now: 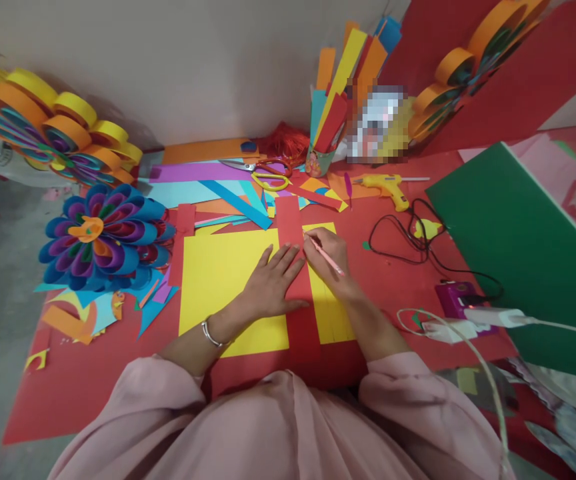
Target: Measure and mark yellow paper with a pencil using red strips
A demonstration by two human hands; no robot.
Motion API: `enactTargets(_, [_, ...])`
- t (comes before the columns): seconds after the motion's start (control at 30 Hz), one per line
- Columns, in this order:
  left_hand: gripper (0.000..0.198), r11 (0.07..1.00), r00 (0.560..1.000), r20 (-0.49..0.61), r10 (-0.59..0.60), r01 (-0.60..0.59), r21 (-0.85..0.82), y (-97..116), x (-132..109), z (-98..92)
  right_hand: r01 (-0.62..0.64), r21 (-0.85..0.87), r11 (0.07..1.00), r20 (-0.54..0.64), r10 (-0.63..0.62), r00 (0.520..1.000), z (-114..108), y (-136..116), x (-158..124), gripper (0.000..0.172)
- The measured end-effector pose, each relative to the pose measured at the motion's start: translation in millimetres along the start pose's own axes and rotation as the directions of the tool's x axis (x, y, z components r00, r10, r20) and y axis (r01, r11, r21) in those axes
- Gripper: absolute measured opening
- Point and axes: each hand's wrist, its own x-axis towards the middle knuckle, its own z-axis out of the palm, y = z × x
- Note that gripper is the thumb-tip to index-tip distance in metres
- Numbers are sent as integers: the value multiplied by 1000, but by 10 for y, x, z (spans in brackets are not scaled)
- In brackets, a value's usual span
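Observation:
A yellow paper sheet (228,280) lies on the red table in front of me, with a long red paper strip (304,333) laid across it from top to bottom. My left hand (273,283) rests flat, fingers spread, over the sheet and the strip's left edge. In my right hand (329,257) is a pink pen (327,257), its tip at the strip's right edge near the top of the yellow sheet. The fingers are closed round the pen. Yellow paper also shows to the right of the strip, under my right hand.
Scissors (271,177) and paper scraps lie behind the sheet. A yellow glue gun (385,189) with a black cord sits back right, near a cup (319,162) of paper strips. Left is a blue-purple paper flower (105,237); right, a green board (528,260) and purple power socket (455,300).

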Motion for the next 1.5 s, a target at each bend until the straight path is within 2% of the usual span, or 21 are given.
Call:
enactTargets(0.23, [102, 1000, 1000, -29, 12, -12, 2, -19, -7, 43, 3, 10, 1000, -13, -3, 1000, 12, 2, 36, 17])
enactTargets(0.33, [103, 1000, 999, -30, 16, -16, -3, -26, -6, 57, -27, 11, 1000, 16, 27, 1000, -31, -32, -10, 17])
enactTargets(0.43, [102, 1000, 999, -37, 18, -18, -11, -28, -5, 61, -55, 14, 998, 46, 55, 997, -129, -85, -202, 17])
enactTargets(0.7, [100, 999, 999, -46, 19, -21, -47, -51, -2, 83, 27, -44, 999, 118, -22, 993, -494, -318, -906, 14])
enactTargets(0.83, [102, 998, 999, -41, 16, -18, -65, -57, 2, 84, -22, -80, 997, 189, 37, 981, -655, -450, -1214, 12])
enactTargets(1.03, [105, 996, 999, -32, 22, -25, -82, -75, 6, 90, -41, -28, 999, 181, 45, 982, -831, -578, -1620, 11])
enactTargets(1.23, [106, 990, 999, -32, 21, -25, -135, -89, 11, 93, -53, -21, 998, 184, 56, 981, -948, -706, -1858, 15])
enactTargets(1.5, [106, 985, 999, -48, 16, -24, -171, -92, 9, 93, -44, -41, 998, 188, 51, 981, -999, -776, -1940, 12])
